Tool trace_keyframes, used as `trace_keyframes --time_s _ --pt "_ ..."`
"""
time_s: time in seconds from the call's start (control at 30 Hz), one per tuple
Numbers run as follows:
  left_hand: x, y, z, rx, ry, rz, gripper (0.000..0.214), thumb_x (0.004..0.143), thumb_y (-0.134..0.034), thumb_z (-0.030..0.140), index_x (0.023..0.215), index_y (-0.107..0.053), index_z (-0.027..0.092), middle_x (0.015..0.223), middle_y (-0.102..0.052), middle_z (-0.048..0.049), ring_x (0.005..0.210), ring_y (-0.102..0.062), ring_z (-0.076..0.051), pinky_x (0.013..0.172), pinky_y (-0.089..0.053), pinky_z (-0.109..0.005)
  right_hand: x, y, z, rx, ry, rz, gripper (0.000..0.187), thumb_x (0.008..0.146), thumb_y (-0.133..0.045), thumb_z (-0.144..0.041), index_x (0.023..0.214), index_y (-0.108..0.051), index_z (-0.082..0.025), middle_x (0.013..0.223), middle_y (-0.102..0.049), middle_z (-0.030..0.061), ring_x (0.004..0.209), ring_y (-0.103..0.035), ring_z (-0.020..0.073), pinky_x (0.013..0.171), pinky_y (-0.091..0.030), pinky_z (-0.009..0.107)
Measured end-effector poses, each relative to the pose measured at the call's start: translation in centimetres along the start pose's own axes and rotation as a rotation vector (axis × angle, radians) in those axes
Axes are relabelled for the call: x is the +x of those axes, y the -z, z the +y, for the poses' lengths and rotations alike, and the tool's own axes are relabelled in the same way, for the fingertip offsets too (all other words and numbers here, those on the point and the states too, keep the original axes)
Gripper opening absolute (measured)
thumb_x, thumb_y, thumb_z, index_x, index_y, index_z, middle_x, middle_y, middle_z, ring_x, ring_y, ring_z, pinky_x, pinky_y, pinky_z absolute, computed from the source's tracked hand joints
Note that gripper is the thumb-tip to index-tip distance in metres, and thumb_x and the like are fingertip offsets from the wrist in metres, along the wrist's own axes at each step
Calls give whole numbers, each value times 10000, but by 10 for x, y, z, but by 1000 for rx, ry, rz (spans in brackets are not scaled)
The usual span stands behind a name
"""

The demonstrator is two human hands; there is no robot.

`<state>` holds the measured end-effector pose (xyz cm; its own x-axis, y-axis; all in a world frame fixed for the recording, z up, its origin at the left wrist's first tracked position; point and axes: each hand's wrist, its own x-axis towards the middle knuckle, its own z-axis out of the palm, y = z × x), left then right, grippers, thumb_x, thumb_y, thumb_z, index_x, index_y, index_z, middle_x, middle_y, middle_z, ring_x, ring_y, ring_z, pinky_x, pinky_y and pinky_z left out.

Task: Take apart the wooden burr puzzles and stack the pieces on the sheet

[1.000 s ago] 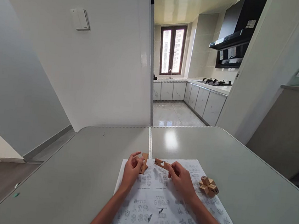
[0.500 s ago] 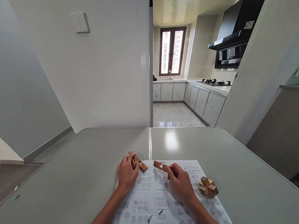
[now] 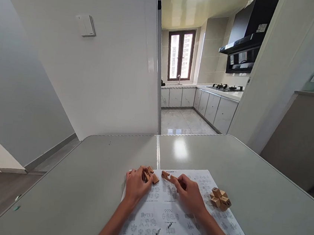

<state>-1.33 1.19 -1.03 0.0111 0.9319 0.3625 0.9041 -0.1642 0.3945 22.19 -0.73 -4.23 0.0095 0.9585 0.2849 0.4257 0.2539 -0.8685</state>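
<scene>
My left hand [image 3: 135,183] rests low on the printed paper sheet [image 3: 174,224], its fingers closed on a small notched wooden puzzle piece [image 3: 151,175] that lies near the sheet's top left corner. My right hand [image 3: 190,192] pinches another notched wooden bar [image 3: 167,177], held just above the sheet and pointing left toward the first piece. The two pieces are close but apart. An assembled wooden burr puzzle [image 3: 220,199] sits on the sheet to the right of my right hand.
The grey table [image 3: 89,170] has a seam down its middle and rounded far corners. Beyond it stand a white wall with a switch [image 3: 85,25] and a doorway into a kitchen [image 3: 192,99]. A grey counter [image 3: 306,137] stands at right.
My left hand has lowered its wooden piece from upright to lying down on the sheet. My right hand has sunk slightly with its bar. The camera has tipped down a little.
</scene>
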Motion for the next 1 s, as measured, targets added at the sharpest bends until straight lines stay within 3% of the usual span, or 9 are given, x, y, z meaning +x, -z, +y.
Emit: trace_keyframes --time_s 0.17,0.3,0.43,0.57,0.8,1.0 --pt "-1 0 3 50 19 -21 285 911 -572 517 878 -575 234 798 -710 -30 803 -666 -271 920 -412 -455 0 0 -3 -72 14 -28 449 977 -498 -612 740 -539 -233 620 -567 -22 570 -502 170 563 -364 279" --pt "-2 -4 0 53 15 -14 262 899 -590 496 905 -565 235 790 -697 -39 760 -663 -278 881 -439 -454 0 0 -3 -107 68 -20 449 987 -496 -610 774 -605 -230 845 -647 50 747 -595 212 683 -461 319" --pt "-1 -5 -1 -2 -56 68 250 892 -620 432 1033 -580 229 1017 -693 -80 963 -644 -306 906 -451 -457 1 -1 3 -135 131 -20 448 984 -514 -606 763 -631 -233 970 -647 90 917 -615 257 824 -502 384" --pt "-2 -6 -2 -87 -108 47 448 879 -665 485 1227 -552 226 1244 -634 -111 1168 -573 -326 998 -445 -474 2 -2 6 -180 159 -31 449 996 -508 -578 731 -631 -237 978 -650 97 942 -612 270 856 -505 417" --pt "-4 -7 -4 -140 -144 -69 618 839 -722 527 1341 -515 232 1289 -626 -123 1217 -567 -348 1046 -451 -497 -1 -1 1 -232 211 -105 287 975 -584 -453 792 -624 -236 1033 -646 87 1001 -603 275 886 -498 422" --pt "-5 -4 -1 -189 -229 -108 604 805 -764 446 1323 -534 236 1276 -640 -118 1200 -583 -337 1046 -470 -498 -2 0 -1 -230 265 -157 109 939 -613 -336 934 -660 -239 1123 -663 91 1062 -610 280 939 -493 443"
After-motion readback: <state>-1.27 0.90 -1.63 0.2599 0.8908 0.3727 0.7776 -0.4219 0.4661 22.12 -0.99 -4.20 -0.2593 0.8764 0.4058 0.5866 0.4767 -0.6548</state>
